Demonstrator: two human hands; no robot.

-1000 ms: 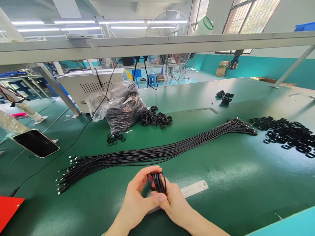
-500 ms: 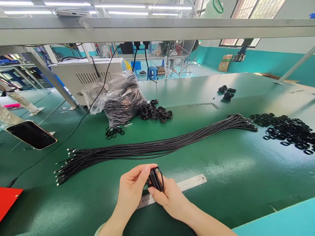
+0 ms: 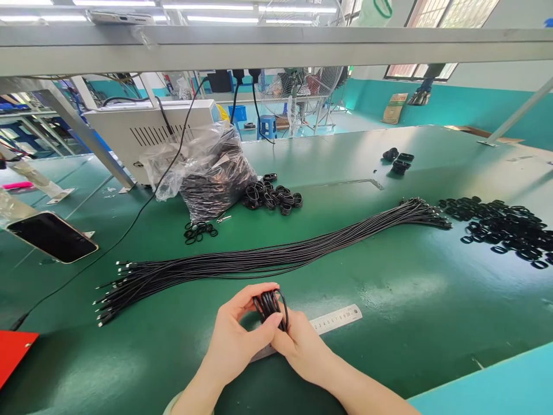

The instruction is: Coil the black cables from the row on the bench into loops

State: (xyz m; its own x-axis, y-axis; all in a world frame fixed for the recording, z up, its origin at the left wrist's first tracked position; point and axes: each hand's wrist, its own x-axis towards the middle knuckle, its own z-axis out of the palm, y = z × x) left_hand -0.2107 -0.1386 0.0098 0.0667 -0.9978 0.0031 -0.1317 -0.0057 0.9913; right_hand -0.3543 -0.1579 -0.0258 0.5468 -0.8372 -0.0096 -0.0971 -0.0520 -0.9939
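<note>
A coiled black cable [image 3: 271, 304] is held between both hands above the green table [image 3: 151, 369]. My left hand [image 3: 237, 331] grips the coil from the left, fingers on its top and thumb across its front. Closed around the coil's right and lower side is my right hand [image 3: 300, 343]. Under the hands lies a steel ruler [image 3: 337, 319], its middle covered by them. Beyond, a long bundle of straight black cables [image 3: 259, 262] stretches across the table, with metal connectors at its ends.
A clear plastic bag of black cables [image 3: 216, 184] stands behind the bundle, beside several coiled cables [image 3: 276, 196]. Black rings [image 3: 505, 227] are heaped at right. A phone [image 3: 52, 236] on a stand and a red panel [image 3: 15, 354] are at left. A metal beam [image 3: 276, 49] crosses overhead.
My left thumb has moved from the coil's top down across its front. The coil looks more fanned out, and the hands have barely shifted otherwise.
</note>
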